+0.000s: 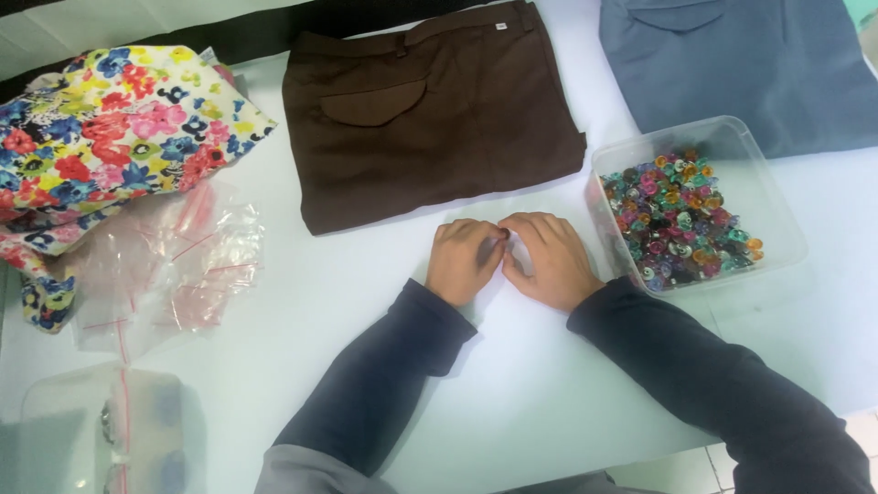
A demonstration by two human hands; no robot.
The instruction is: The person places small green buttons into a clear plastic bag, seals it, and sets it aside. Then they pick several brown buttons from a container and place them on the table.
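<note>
Two hands rest close together on the white table [512, 384], fingertips meeting at the middle. Left hand [465, 261] is curled, knuckles up, fingers bent inward. Right hand [549, 259] is likewise curled, its fingers touching those of the left. Between the fingertips sits a small dark item [504, 235], pinched by both hands; its exact kind is too small to tell. Something pale and thin, possibly a clear bag, shows just under the right fingers, but this cannot be confirmed. Both forearms wear dark long sleeves.

Right of the hands, near the right wrist: a clear plastic tub [732, 146], open on top, holding a heap of small multicoloured beads or buttons [681, 220] piled toward its near left side.

Beyond the hands: folded brown trousers [430, 110], lying flat, pocket flap facing up. To their right, apart from them, a folded blue-grey garment [741, 64], partly behind the tub.

Left side of table: a bundle of floral cloth [101, 137] with red, blue, yellow and pink flowers. Just in front of it, touching its edge, a loose pile of small clear zip bags [183, 265] with red seal lines. Near left corner: another clear container [101, 430], blurred, contents unclear.
</note>
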